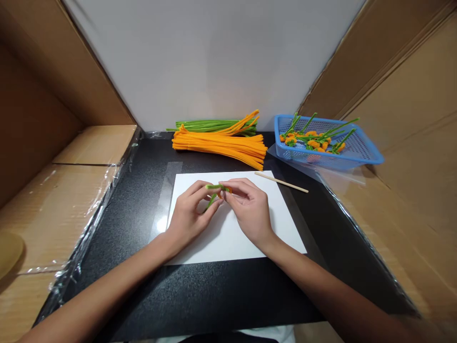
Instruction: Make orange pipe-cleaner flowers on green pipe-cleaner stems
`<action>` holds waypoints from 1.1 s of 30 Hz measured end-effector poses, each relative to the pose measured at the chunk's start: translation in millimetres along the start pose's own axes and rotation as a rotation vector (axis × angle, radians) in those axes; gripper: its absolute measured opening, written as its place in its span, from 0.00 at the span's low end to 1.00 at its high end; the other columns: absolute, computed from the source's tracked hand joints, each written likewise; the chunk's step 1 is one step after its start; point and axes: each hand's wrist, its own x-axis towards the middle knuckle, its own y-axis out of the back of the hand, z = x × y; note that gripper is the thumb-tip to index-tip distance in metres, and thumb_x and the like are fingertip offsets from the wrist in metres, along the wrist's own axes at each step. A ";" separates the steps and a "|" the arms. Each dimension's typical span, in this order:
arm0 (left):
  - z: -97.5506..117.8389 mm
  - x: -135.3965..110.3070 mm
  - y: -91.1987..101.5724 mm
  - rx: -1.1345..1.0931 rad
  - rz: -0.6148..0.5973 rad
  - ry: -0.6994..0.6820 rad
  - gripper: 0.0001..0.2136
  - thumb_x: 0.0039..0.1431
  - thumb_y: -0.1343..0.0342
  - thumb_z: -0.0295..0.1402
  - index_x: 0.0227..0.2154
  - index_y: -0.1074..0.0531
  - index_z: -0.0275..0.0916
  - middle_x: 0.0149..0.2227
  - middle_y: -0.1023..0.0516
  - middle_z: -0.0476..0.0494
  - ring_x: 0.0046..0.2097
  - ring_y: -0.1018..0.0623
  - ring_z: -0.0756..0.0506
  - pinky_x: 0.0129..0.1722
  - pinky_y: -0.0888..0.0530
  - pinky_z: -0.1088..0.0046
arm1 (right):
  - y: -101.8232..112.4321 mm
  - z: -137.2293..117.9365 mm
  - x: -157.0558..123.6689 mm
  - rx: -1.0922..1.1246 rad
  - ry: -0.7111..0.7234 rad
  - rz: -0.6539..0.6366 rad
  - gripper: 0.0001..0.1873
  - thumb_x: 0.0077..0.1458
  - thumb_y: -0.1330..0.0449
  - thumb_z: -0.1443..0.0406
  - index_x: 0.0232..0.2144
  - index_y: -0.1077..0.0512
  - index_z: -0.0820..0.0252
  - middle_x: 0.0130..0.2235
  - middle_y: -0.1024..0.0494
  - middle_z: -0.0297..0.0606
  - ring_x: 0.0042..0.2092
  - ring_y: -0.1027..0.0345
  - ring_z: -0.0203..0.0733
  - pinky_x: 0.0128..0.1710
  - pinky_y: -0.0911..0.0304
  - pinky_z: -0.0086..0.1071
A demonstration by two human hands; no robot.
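Above a white sheet of paper (228, 247), both hands meet around a small piece made of green and orange pipe cleaners. My left hand (191, 209) pinches the green pipe cleaner (210, 201), one end of which points down toward the paper while another part lies along the index finger. My right hand (252, 207) closes its fingertips on the orange part of the piece (228, 190), which is mostly hidden by the fingers. How the green and orange parts join I cannot make out.
Behind the paper lie a bundle of orange pipe cleaners (217, 143) and a green bundle (210, 126). A thin wooden stick (282, 182) rests across the paper's back right corner. At right, a blue basket (369, 150) holds several orange and green pieces. Cardboard walls flank the black table (143, 200).
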 end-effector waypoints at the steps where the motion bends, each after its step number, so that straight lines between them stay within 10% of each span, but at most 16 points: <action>1: -0.6 -1.0 -1.1 -0.002 -0.006 0.026 0.08 0.62 0.39 0.27 0.44 0.24 0.38 0.41 0.23 0.44 0.39 0.22 0.50 0.39 0.22 0.74 | -1.0 1.2 0.0 0.018 -0.017 -0.001 0.08 0.57 0.36 0.68 0.39 0.18 0.54 0.41 0.22 0.39 0.43 0.24 0.40 0.44 0.23 0.32; 11: -2.8 -0.2 1.6 -0.017 -0.014 0.100 0.09 0.62 0.41 0.26 0.45 0.25 0.38 0.43 0.23 0.43 0.39 0.24 0.50 0.40 0.23 0.71 | 0.4 3.0 1.4 0.106 -0.175 -0.053 0.09 0.57 0.36 0.63 0.41 0.20 0.58 0.43 0.17 0.40 0.43 0.20 0.43 0.49 0.25 0.38; 28: -7.6 3.2 1.9 -0.177 0.043 0.187 0.08 0.60 0.37 0.32 0.42 0.24 0.38 0.41 0.19 0.44 0.42 0.19 0.47 0.45 0.21 0.69 | 8.7 3.9 8.7 -0.039 -0.017 -0.109 0.06 0.56 0.33 0.65 0.38 0.19 0.56 0.38 0.16 0.35 0.37 0.20 0.40 0.44 0.22 0.34; 33: -5.9 5.0 6.6 -0.023 0.034 0.017 0.05 0.61 0.38 0.29 0.39 0.21 0.38 0.42 0.18 0.42 0.43 0.19 0.47 0.47 0.21 0.68 | 13.0 4.4 12.9 -0.020 -0.019 -0.180 0.09 0.57 0.33 0.62 0.41 0.19 0.56 0.41 0.16 0.38 0.40 0.20 0.41 0.45 0.23 0.35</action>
